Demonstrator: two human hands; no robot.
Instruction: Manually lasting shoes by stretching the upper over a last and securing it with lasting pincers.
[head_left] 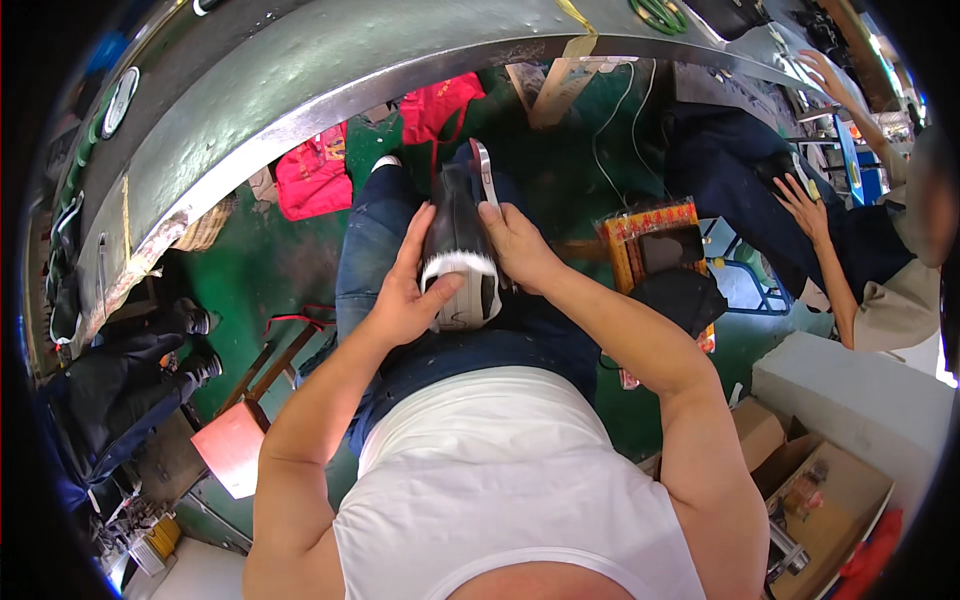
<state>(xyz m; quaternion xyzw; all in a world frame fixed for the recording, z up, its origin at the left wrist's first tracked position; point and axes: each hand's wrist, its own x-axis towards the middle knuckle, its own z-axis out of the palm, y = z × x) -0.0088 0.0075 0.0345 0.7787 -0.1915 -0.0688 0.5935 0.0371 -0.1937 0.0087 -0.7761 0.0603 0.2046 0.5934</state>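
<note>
Between my knees sits a black shoe [457, 205] with a white fuzzy band across it and a grey, rounded end toward my belly. My left hand [408, 300] grips its left side, thumb lying over the grey end. On the other side my right hand [522, 248] is closed against the shoe, its thumb at the lower end of a narrow red piece with a pale, shiny edge [483, 172]. That piece runs along the shoe's right side; I cannot tell whether it is joined on. The fingers under the shoe are hidden.
A long metal-topped bench [400, 65] curves across the front. Red bags [313, 178] lie beneath it on the green floor. To my right are a dark cap [680, 300], an open cardboard box [835, 500] and a seated person [840, 220]. A wooden stool [235, 445] stands left.
</note>
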